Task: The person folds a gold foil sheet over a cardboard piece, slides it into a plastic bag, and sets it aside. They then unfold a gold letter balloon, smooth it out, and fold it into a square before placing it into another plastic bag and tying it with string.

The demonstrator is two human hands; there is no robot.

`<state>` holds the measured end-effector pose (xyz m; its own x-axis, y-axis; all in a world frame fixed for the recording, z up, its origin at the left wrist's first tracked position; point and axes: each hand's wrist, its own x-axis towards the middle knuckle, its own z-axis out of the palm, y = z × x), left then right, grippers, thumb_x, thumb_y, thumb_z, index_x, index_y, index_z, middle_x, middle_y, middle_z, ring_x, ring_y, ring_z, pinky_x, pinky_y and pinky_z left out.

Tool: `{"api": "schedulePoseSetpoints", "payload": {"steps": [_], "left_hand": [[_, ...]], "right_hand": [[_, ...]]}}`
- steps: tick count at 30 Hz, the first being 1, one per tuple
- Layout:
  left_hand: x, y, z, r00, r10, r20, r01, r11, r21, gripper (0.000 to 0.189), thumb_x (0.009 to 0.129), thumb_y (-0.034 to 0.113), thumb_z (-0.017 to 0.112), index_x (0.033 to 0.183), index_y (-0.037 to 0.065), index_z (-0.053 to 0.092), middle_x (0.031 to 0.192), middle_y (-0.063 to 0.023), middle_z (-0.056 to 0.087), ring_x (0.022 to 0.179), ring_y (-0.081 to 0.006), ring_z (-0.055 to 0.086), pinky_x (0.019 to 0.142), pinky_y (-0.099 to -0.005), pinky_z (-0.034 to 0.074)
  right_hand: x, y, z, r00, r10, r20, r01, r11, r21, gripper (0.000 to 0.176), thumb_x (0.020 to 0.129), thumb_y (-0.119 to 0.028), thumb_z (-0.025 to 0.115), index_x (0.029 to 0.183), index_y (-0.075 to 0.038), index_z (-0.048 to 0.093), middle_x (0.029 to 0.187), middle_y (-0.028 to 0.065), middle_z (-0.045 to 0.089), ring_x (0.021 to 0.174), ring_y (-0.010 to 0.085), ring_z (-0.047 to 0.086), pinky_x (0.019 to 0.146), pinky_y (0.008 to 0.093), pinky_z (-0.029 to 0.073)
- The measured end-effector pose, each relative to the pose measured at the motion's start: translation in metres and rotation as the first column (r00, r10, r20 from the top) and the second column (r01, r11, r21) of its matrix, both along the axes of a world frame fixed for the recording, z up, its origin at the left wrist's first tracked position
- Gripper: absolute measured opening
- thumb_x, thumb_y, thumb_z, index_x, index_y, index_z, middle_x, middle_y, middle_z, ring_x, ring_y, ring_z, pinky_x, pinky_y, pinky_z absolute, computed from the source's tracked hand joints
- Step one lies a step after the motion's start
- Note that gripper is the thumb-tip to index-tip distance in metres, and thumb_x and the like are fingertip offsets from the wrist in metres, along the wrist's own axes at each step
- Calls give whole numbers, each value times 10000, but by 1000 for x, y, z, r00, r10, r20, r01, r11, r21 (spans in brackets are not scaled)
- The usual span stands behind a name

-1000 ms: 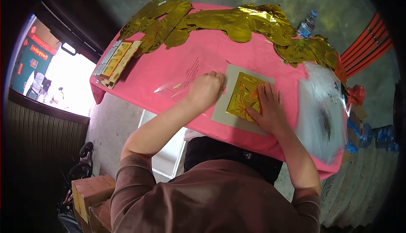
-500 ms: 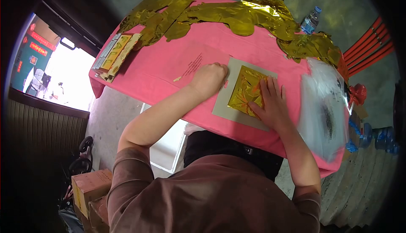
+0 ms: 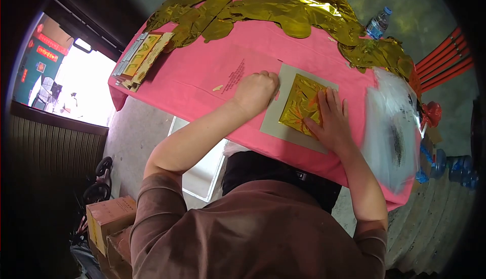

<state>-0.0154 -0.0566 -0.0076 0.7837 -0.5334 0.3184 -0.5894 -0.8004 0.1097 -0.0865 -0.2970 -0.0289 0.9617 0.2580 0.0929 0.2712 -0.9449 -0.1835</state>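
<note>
A grey board (image 3: 274, 118) lies on the pink cloth (image 3: 202, 84) in front of me, and a crinkled gold foil square (image 3: 296, 106) rests on it. My left hand (image 3: 257, 92) is closed in a fist at the board's left edge; whether anything is inside its fingers is hidden. Flat over the foil's right side is my right hand (image 3: 331, 119), its fingers stretched out and the thumb apart. Fine reddish lines show on the foil near the thumb. A small pale scrap (image 3: 217, 87) sits left of my fist, beside printed text on the cloth.
Large gold foil sheets (image 3: 273, 13) line the table's far edge. A stack of flat packs (image 3: 142, 61) is at the left end, clear plastic bags (image 3: 390, 132) at the right. A water bottle (image 3: 378, 24) is at the far right. Cardboard boxes (image 3: 112, 215) stand on the floor.
The whole view has shifted slightly, the table appearing a little farther right. Both hands keep nearly the same places on the board and foil.
</note>
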Motion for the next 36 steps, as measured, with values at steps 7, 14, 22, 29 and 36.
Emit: {"api": "schedulePoseSetpoints", "payload": {"steps": [7, 14, 22, 29, 36], "left_hand": [[9, -14, 11, 999, -40, -15, 41, 997, 63, 108, 715, 69, 597, 781, -13, 573, 746, -189, 637, 684, -329, 664, 584, -400, 543], [8, -7, 28, 929, -110, -354, 110, 994, -19, 121, 722, 53, 570, 821, -15, 585, 771, -223, 640, 739, -385, 646, 668, -458, 534], [-20, 10, 21, 893, 111, -437, -136, 990, -24, 134, 729, 94, 580, 817, -3, 556, 775, -218, 641, 763, -403, 638, 687, -471, 522], [-33, 30, 21, 966, -112, -232, 57, 971, -232, 108, 783, 117, 586, 803, 11, 578, 800, -187, 603, 771, -376, 611, 705, -462, 502], [-59, 24, 17, 955, -22, -295, -72, 950, -303, 227, 846, 249, 631, 853, 24, 608, 780, -150, 615, 737, -323, 619, 664, -417, 492]], "right_hand": [[0, 0, 2, 1000, -5, -3, 5, 1000, 10, 830, 858, -538, 534, 1448, -20, 263, 1509, 213, 212, 1419, 357, 166, 1123, 554, 110], [-1, 0, 2, 1000, -4, -25, 4, 1000, 7, 842, 856, -552, 528, 1453, -27, 252, 1512, 211, 201, 1414, 358, 178, 1123, 554, 114], [-1, -3, -3, 1000, 8, 8, -8, 1000, 4, 846, 850, -543, 542, 1457, -31, 249, 1516, 203, 196, 1416, 357, 178, 1123, 551, 125], [-1, -2, 0, 1000, 4, -1, -4, 1000, -10, 840, 853, -538, 540, 1458, -32, 250, 1518, 205, 196, 1419, 352, 172, 1125, 545, 125], [-1, -1, -1, 1000, 9, 0, -9, 1000, -4, 838, 855, -534, 539, 1458, -29, 250, 1517, 205, 203, 1423, 349, 161, 1128, 544, 106]]}}
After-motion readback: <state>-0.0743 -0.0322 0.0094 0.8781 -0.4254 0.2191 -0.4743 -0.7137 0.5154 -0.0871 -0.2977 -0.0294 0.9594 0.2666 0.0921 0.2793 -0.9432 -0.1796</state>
